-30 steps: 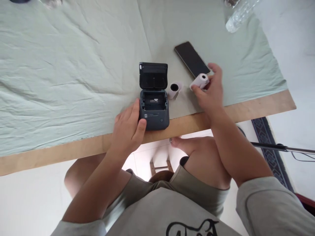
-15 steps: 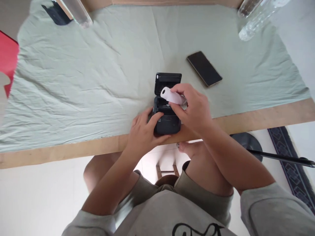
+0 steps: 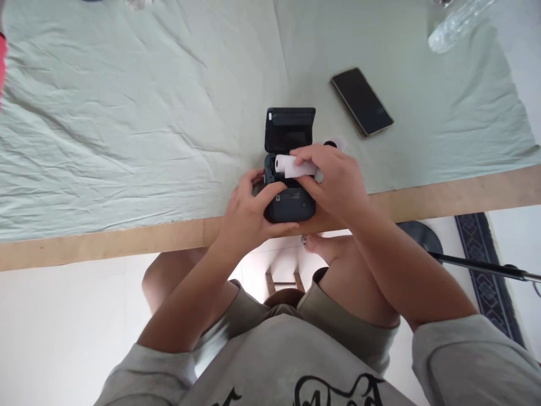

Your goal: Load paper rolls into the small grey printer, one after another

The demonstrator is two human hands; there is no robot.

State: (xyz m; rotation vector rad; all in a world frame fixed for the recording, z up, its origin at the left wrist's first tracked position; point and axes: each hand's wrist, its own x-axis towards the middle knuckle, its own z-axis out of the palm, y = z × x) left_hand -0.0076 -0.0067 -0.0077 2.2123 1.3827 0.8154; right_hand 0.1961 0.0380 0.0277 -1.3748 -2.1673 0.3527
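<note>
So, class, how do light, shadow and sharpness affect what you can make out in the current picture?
Head view: the pale tiled floor glares nearly white near lower centre; head view: soft shading shows the wrinkles in the pale green cloth; head view: small print on the dark blue-grey boxy plastic device is too soft to read.

There are two grips at the centre of the frame, one left grip (image 3: 249,213) and one right grip (image 3: 340,180). White paper rolls number two: one front roll (image 3: 291,167) and one rear roll (image 3: 330,144), mostly hidden. One dark device (image 3: 291,207) has one lid (image 3: 289,129). One phone (image 3: 362,101) lies right of centre, one clear bottle (image 3: 456,26) at upper right. One desk (image 3: 105,243) carries one cloth (image 3: 147,129). At lower right: one pole (image 3: 473,264), one patterned mat (image 3: 474,237).
</note>
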